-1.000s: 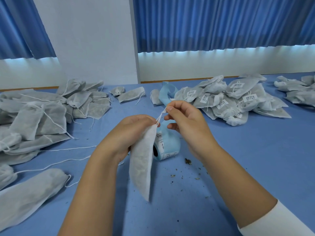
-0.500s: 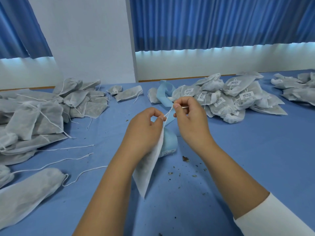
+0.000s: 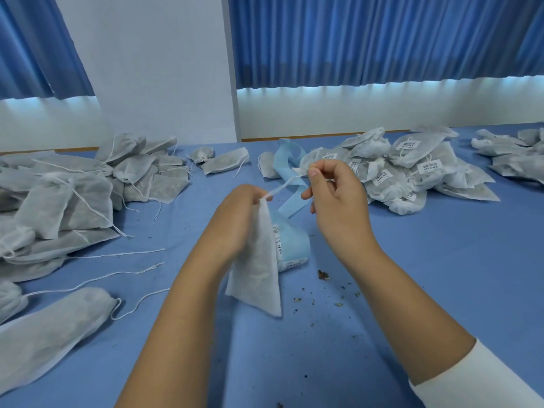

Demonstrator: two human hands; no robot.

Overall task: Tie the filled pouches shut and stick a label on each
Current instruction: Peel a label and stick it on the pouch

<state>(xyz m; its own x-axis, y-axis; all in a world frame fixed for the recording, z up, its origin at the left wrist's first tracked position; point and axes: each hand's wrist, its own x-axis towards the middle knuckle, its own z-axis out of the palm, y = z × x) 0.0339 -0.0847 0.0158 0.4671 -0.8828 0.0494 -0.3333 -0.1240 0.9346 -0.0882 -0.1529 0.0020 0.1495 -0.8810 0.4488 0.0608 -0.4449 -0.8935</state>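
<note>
We work at a blue table (image 3: 426, 275) below blue curtains (image 3: 382, 39). Our left hand (image 3: 238, 219) grips the pouch (image 3: 259, 275) above the table; our right hand (image 3: 338, 201) pinches its string (image 3: 287, 184). A plain heap (image 3: 73, 195) lies left, a labelled heap (image 3: 412, 172) right.

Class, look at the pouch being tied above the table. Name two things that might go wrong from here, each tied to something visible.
1. The right hand pinches the thin drawstring at its fingertips; it may slip free or snap.
2. The left hand holds the pouch only at its neck; crumbs on the table suggest filling could leak.
</note>
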